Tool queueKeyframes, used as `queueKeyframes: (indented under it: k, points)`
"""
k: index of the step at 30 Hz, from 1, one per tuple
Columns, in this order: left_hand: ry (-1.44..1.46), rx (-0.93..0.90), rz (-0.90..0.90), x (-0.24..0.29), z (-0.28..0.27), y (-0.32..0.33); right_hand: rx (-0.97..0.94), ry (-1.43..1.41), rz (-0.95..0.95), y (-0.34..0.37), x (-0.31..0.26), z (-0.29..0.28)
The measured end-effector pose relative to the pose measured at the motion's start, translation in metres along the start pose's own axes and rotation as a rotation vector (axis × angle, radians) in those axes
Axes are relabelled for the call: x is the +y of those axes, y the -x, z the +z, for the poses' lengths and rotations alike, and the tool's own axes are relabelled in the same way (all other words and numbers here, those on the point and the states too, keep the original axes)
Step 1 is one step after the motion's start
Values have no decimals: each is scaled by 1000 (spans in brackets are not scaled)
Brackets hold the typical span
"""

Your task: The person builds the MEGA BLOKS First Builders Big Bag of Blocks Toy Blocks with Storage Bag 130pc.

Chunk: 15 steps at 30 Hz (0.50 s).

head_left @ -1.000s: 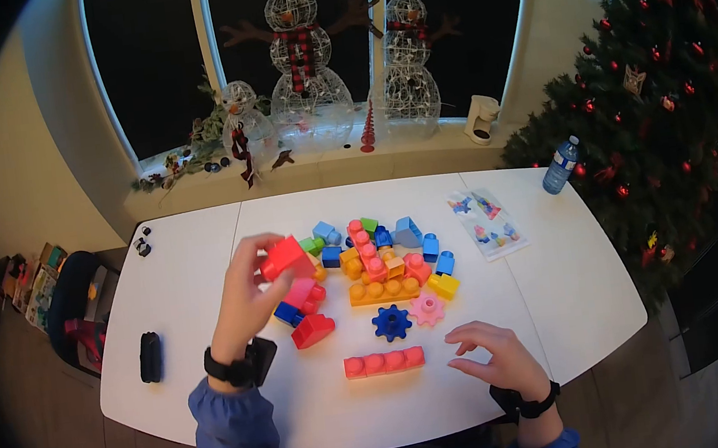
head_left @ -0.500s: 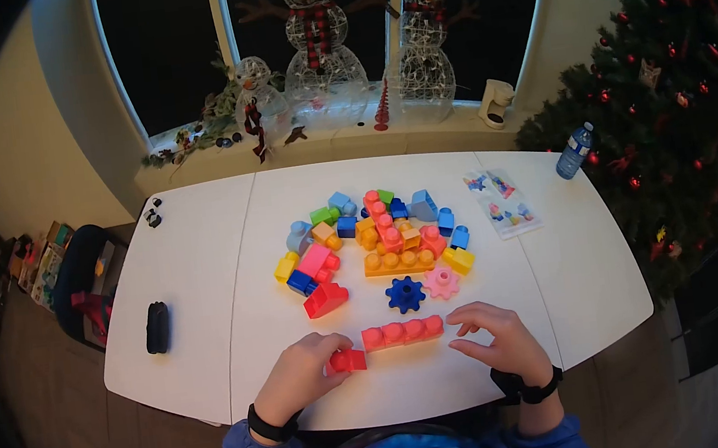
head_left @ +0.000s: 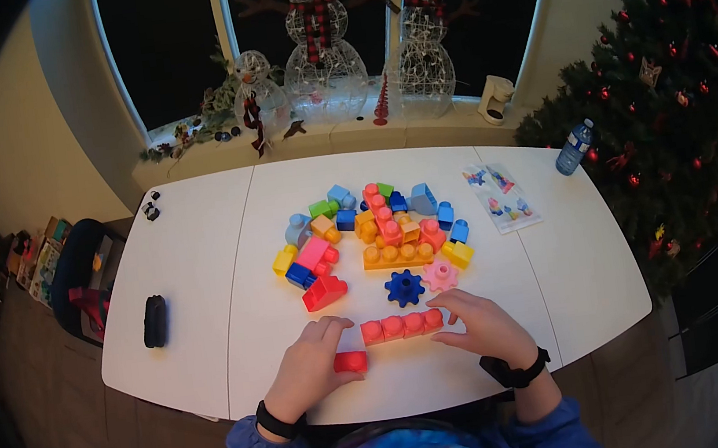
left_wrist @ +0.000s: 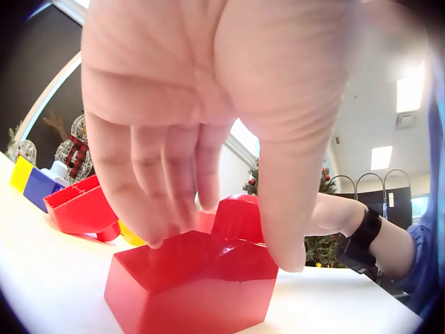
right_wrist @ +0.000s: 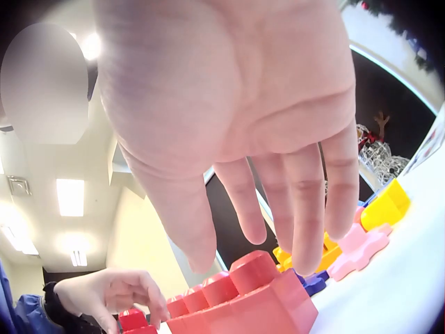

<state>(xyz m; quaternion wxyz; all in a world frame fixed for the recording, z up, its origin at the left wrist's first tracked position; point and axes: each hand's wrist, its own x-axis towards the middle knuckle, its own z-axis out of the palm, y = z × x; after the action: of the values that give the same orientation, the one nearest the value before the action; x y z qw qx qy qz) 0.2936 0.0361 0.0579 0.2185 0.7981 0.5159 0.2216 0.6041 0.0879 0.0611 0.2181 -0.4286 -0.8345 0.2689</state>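
Observation:
In the head view the left hand (head_left: 309, 367) is around a small red block (head_left: 351, 363) lying on the table, its fingers raised off the far side and its thumb at the near side. The left wrist view has this block (left_wrist: 195, 292) under the spread fingers and thumb. The right hand (head_left: 488, 326) hovers with thumb and fingers apart at the right end of a long salmon-red block with several studs (head_left: 402, 326). In the right wrist view that block (right_wrist: 257, 306) lies below the fingers, contact unclear. The two blocks lie apart.
Beyond the hands lie a red sloped block (head_left: 325, 292), a blue gear (head_left: 404, 288), a pink gear (head_left: 440, 275) and a pile of coloured blocks. A dark case (head_left: 155, 321) is at left; a picture sheet (head_left: 502, 199) and bottle (head_left: 575, 147) are at right.
The left hand brought the red block down from above the pile to beside the long block, then loosened its fingers. The right hand has moved left to the long block's end.

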Motion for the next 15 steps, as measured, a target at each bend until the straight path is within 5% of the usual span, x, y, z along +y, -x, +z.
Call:
queueKeyframes:
  k: [15]
  points:
    - [77,-96,41,-17,21,-19,-65,109,-32,-16,11,25]
